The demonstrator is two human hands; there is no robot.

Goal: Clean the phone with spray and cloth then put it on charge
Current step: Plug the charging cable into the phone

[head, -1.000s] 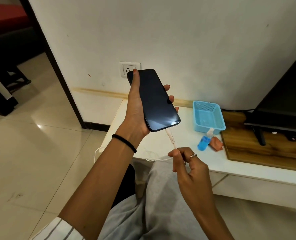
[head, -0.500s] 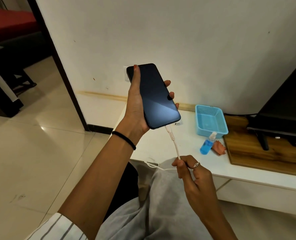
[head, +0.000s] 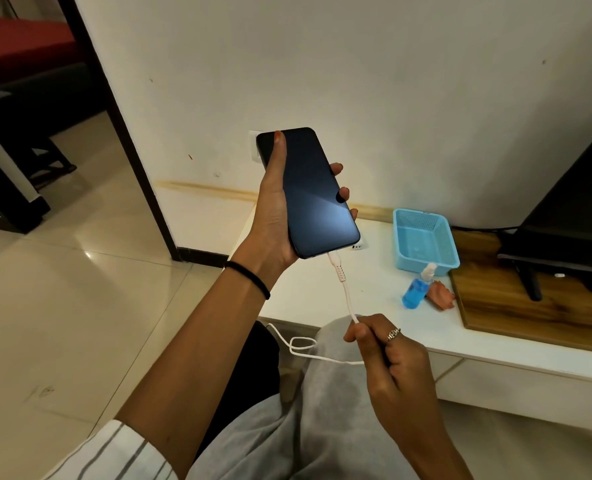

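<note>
The left hand (head: 273, 220) grips the black, dark-screened smartphone (head: 308, 192) upright above the white counter (head: 322, 289). The right hand (head: 388, 355) pinches the white charging cable (head: 345, 292) plugged into the phone's bottom edge.

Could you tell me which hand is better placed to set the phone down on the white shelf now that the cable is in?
The left hand: it alone grips the phone, held just above the shelf. The right hand only pinches the cable lower down.
</note>
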